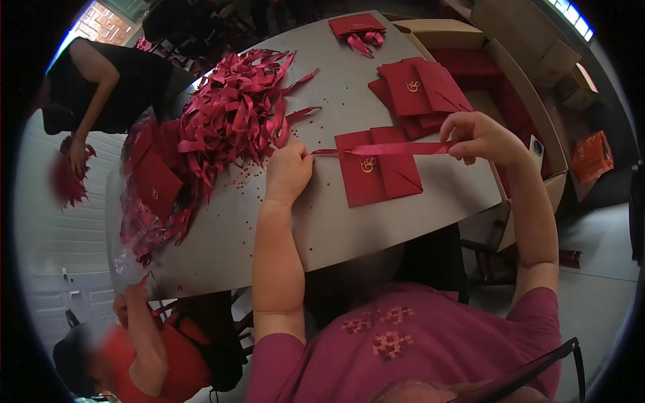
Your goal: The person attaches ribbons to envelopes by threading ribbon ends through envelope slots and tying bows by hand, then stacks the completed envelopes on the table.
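Red ribbon is stretched taut between both hands, lying across the red envelope flat on the grey table. I read the tension as keeping the strip straight over the envelope's face. Left hand pinches one ribbon end against the table; right hand pinches the other, lifted slightly. Beyond the left hand: a loose ribbon heap. Past the right hand: stacked envelopes, open cardboard box.

A red ribbon is stretched taut across a red gold-crested envelope lying flat
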### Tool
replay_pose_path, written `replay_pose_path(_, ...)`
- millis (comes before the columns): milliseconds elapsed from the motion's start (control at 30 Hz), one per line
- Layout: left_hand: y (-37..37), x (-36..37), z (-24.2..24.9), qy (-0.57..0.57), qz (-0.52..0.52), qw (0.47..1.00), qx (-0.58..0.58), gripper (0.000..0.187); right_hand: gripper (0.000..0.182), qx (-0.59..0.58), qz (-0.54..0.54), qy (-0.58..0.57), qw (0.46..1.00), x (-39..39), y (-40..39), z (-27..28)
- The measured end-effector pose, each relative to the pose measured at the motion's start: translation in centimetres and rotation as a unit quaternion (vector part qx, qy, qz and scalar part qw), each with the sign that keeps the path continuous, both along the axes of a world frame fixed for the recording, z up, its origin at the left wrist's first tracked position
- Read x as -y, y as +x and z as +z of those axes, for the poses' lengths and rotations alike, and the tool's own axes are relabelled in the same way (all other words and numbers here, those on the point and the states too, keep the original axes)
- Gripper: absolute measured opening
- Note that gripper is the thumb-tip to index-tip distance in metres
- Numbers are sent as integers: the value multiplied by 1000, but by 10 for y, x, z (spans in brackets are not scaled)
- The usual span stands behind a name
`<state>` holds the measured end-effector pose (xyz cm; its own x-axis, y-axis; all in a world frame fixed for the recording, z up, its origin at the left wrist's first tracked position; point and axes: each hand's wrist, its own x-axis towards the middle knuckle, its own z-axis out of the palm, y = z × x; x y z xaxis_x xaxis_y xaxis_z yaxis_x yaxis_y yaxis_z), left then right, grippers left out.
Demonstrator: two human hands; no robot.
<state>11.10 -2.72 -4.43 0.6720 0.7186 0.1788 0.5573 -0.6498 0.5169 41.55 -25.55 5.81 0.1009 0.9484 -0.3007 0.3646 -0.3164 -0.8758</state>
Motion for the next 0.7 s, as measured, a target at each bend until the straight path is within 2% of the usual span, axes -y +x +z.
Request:
replay_pose_path(67,2,2,0,-3,9,1000,-6,15,14,-59,-53,41,996,10,7,-3)
replay_pose_path(100,3,3,1,-4,18,1000,-13,14,14,-60,-51,40,996,10,10,-6)
replay_pose_path(133,3,5,2,-5,19,1000,-14,14,13,-171,-80,112,976,7,15,-10)
replay_pose_path(167,4,7,4,-55,30,998,13,20,13,-280,-108,180,937,5,19,-15)
replay_pose_path(200,5,9,6,-104,40,993,39,29,18,-352,-79,227,905,-1,22,-21)
replay_pose_path(233,5,12,9,-104,39,993,37,29,18,-354,-81,227,904,-6,10,-16)
replay_pose_path(300,1,17,18,-165,69,978,106,49,23,-395,-195,272,856,-21,-17,-9)
replay_pose_path(333,1,19,22,-165,68,979,102,49,23,-398,-198,272,853,-25,-20,-14)
replay_pose_path(400,0,23,28,-68,45,995,63,49,23,-323,-171,309,878,-34,-22,-32)
replay_pose_path(433,-1,19,22,-68,44,995,59,49,23,-326,-172,309,877,-37,-21,-37)
replay_pose_path(500,0,11,10,-13,49,991,126,42,20,-290,-123,347,884,-44,-20,-42)
replay_pose_path(533,-2,11,9,-13,49,991,123,42,20,-293,-124,346,883,-47,-21,-42)
replay_pose_path(600,-4,13,10,-23,126,983,131,27,16,-296,-157,400,853,-54,-23,-39)
replay_pose_path(633,-1,26,24,-24,123,984,128,27,16,-296,-160,400,852,-55,-26,-38)
replay_pose_path(667,1,45,38,-180,125,974,61,24,16,-316,-154,375,858,-55,-30,-38)
replay_pose_path(700,4,63,46,-330,124,936,-8,26,15,-336,-147,349,862,-56,-34,-37)
